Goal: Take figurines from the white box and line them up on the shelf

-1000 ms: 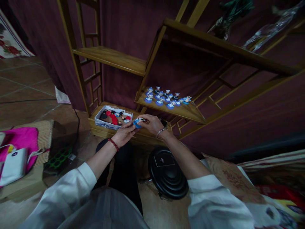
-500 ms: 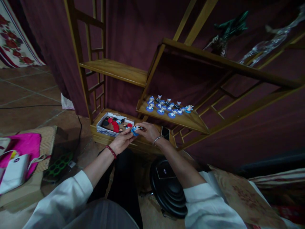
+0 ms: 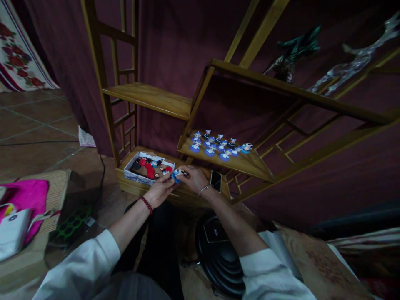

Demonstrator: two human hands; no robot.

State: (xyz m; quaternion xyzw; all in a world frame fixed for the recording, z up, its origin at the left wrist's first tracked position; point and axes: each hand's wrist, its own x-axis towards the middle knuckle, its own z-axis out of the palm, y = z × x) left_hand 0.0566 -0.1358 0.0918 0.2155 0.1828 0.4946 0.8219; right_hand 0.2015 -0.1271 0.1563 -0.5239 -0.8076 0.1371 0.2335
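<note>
A small blue-and-white figurine (image 3: 178, 173) is held between my two hands, just right of the cardboard box. My left hand (image 3: 161, 189), with a red bead bracelet at the wrist, is closed on its blue base from the left. From the right, my right hand (image 3: 193, 179) grips its upper part; a silver bangle circles that wrist. Fingers cover part of the figurine. The open white-edged box (image 3: 139, 179) holds red, black and blue figurine pieces. Several blue-and-white figurines (image 3: 211, 149) and a few dark ones (image 3: 219, 138) stand in rows on the wooden shelf (image 3: 246, 163) above my hands.
A phone (image 3: 216, 181) lies on the lower wooden ledge beside my right wrist. Below my right forearm is a black round stool (image 3: 218, 262). An upper shelf (image 3: 153, 99) juts out above the box. Green and clear ornaments (image 3: 296, 50) stand at upper right.
My view has shifted slightly, so the shelves appear a little lower. Both hands still hold the figurine in nearly the same place.
</note>
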